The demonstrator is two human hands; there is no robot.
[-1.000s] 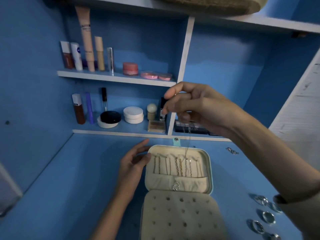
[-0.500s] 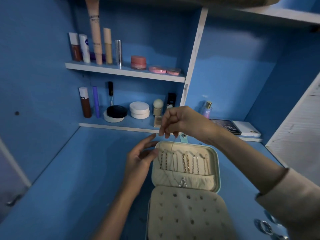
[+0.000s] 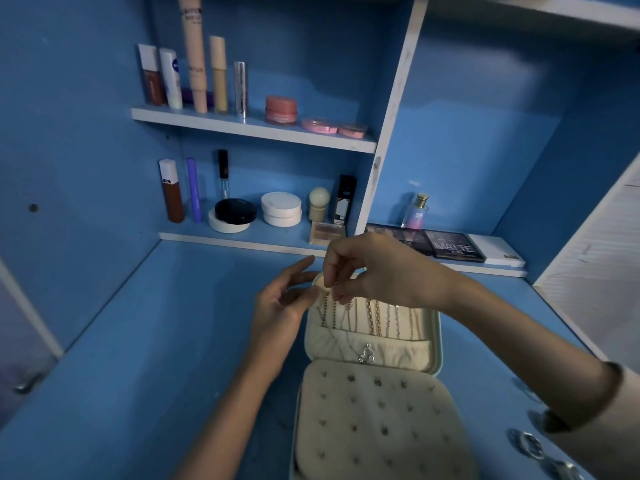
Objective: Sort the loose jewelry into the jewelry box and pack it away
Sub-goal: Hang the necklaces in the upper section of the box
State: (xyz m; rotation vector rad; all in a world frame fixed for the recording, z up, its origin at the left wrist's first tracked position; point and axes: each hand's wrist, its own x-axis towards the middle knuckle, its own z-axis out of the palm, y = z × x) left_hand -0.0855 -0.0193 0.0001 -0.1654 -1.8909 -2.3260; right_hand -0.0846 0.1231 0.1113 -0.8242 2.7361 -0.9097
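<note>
Chain (image 3: 365, 354) pinched in right hand (image 3: 381, 271) grip at jewelry box (image 3: 438, 344) rim, left hand (image 3: 280, 313) grip apart alongside.

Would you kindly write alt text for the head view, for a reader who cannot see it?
A right hand pinches a thin necklace at the top of the open box's lid, where other chains hang, while the left hand touches the lid's left edge. Loose rings lie on the blue desk to the right; cosmetics line shelves behind.
</note>
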